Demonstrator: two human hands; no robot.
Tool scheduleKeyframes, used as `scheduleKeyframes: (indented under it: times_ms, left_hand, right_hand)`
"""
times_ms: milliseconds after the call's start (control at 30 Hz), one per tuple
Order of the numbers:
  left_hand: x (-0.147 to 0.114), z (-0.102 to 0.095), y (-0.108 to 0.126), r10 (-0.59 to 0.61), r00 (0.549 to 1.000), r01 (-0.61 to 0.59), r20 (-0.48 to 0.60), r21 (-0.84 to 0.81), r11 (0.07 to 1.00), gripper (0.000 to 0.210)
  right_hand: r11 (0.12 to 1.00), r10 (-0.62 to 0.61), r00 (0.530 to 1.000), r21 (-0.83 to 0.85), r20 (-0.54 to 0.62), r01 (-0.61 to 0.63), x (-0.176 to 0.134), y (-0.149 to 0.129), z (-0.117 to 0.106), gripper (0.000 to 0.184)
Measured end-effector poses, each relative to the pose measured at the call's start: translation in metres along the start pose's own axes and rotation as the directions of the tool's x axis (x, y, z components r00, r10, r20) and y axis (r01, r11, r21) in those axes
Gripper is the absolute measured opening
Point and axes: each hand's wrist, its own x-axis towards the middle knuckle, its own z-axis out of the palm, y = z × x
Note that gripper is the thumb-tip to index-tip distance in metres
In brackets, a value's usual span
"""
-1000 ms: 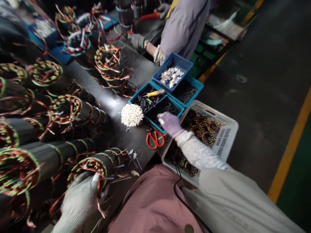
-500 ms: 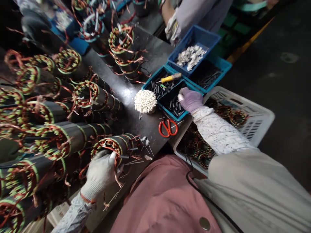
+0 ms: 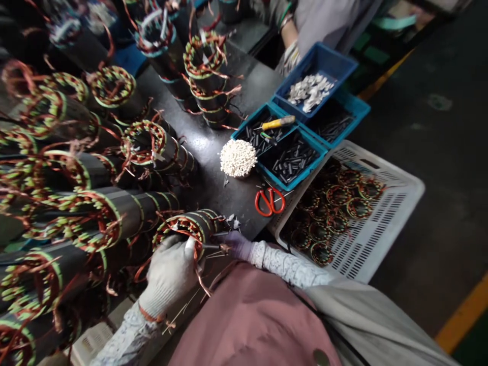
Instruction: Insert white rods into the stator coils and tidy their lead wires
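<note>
Head view: dark cylinder with copper-coloured wire ends [image 3: 196,223], left of lower centre.
The white-gloved left hand [image 3: 171,274] pinches its ringed end; the purple-gloved right hand [image 3: 238,245] is just beside it, but whether its grip is spread or closed I cannot tell. Red-handled scissors [image 3: 271,196] lie on the dark tabletop [image 3: 206,147], right of centre.

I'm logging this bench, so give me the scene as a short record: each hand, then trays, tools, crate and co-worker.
Left hand: white-gloved, gripping the rim of a wound stator
Right hand: purple-gloved, at that stator's wire ends; finger grip unclear
Teal tray: black tube pieces
Blue tray: white pieces
Tools: red-handled scissors on the bench; yellow-handled tool lying across a teal tray
White crate: copper-wound rings
Co-worker: grey sleeve beyond the blue tray
</note>
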Motion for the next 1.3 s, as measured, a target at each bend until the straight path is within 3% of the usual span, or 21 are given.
scheduleKeyframes:
  times_ms: [100, 200, 233, 367, 500, 633, 700, 833, 967, 1033, 1100, 1200, 1300]
  left_hand:
    - [0.000, 0.001, 0.000, 0.002, 1.000, -0.002, -0.009, -0.016, 1.000, 0.025]
    - [0.000, 0.001, 0.000, -0.010, 1.000, 0.010, -0.014, -0.018, 1.000, 0.028]
    - [0.000, 0.000, 0.001, -0.013, 1.000, 0.013, -0.012, -0.017, 1.000, 0.028]
    - [0.000, -0.001, 0.001, -0.019, 1.000, 0.019, 0.001, -0.031, 0.999, 0.030]
    - [0.000, -0.001, 0.002, -0.039, 0.999, 0.040, 0.021, -0.054, 0.998, 0.031]
    - [0.000, 0.001, 0.001, -0.044, 0.999, 0.047, 0.024, -0.093, 0.995, 0.032]
    - [0.000, 0.001, 0.000, -0.048, 0.999, 0.051, 0.021, -0.114, 0.992, 0.033]
    - [0.001, 0.001, 0.000, -0.044, 0.999, 0.046, 0.022, -0.115, 0.992, 0.030]
    - [0.001, 0.000, 0.000, -0.033, 0.999, 0.035, 0.020, -0.094, 0.995, 0.032]
    - [0.001, 0.000, -0.001, -0.034, 0.999, 0.035, 0.019, -0.091, 0.995, 0.034]
    - [0.000, 0.002, -0.001, -0.034, 0.999, 0.036, 0.026, -0.092, 0.995, 0.036]
    - [-0.001, 0.004, -0.001, -0.042, 0.998, 0.047, 0.046, -0.101, 0.994, 0.037]
    - [-0.001, 0.005, -0.001, -0.049, 0.997, 0.054, 0.056, -0.102, 0.993, 0.037]
  right_hand:
    - [0.979, 0.164, 0.975, 0.147, -0.147, -0.142, -0.014, 0.012, -0.016, 0.021]
    - [0.882, 0.398, 0.860, 0.390, -0.319, -0.264, -0.015, 0.013, -0.042, 0.025]
    - [0.847, 0.443, 0.838, 0.456, -0.319, -0.274, -0.010, 0.010, -0.048, 0.027]
    - [0.715, 0.520, 0.839, 0.619, -0.160, -0.325, 0.018, -0.005, -0.054, 0.033]
    - [0.602, 0.602, 0.798, 0.672, -0.028, -0.431, 0.034, -0.013, -0.051, 0.033]
    - [0.561, 0.632, 0.775, 0.705, -0.025, -0.435, 0.035, -0.014, -0.048, 0.032]
    - [0.543, 0.614, 0.789, 0.738, -0.024, -0.401, 0.035, -0.014, -0.047, 0.034]
    - [0.556, 0.560, 0.829, 0.739, 0.006, -0.381, 0.037, -0.013, -0.045, 0.036]
    - [0.761, 0.504, 0.850, 0.545, -0.155, -0.351, 0.040, -0.012, -0.048, 0.021]
    - [0.799, 0.475, 0.858, 0.504, -0.195, -0.328, 0.039, -0.011, -0.051, 0.018]
    - [0.717, 0.529, 0.841, 0.589, -0.112, -0.373, 0.036, -0.010, -0.054, 0.024]
    - [0.513, 0.598, 0.800, 0.750, 0.036, -0.417, 0.031, -0.010, -0.056, 0.033]
    - [0.396, 0.600, 0.796, 0.834, 0.082, -0.384, 0.029, -0.009, -0.054, 0.035]
